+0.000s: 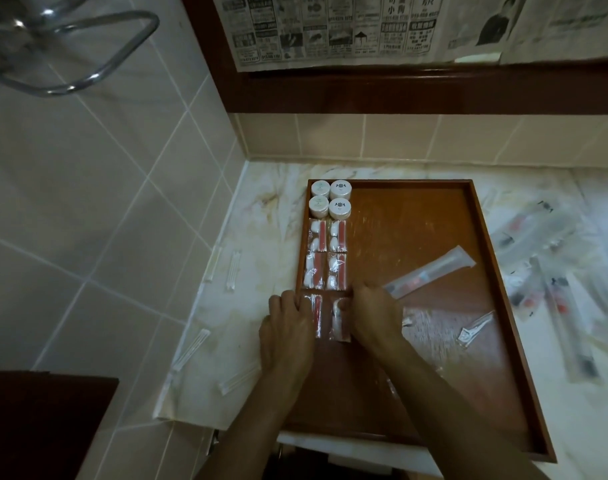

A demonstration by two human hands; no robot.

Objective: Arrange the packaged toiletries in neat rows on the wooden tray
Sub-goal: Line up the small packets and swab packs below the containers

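Observation:
A wooden tray lies on the marble counter. Along its left side stand two pairs of white round jars, and below them two rows of clear packets with red and white contents. My left hand rests on the tray's left rim, its fingers against a red-striped packet. My right hand lies over the neighbouring packet, fingers bent down onto it. A long toothbrush packet lies slanted on the tray, and a small clear packet lies further right.
A heap of wrapped toothbrush packets covers the counter right of the tray. Thin cotton-bud sachets lie on the counter to the left. Tiled walls close the left and back; a newspaper-covered mirror hangs above. A dark cabinet is at bottom left.

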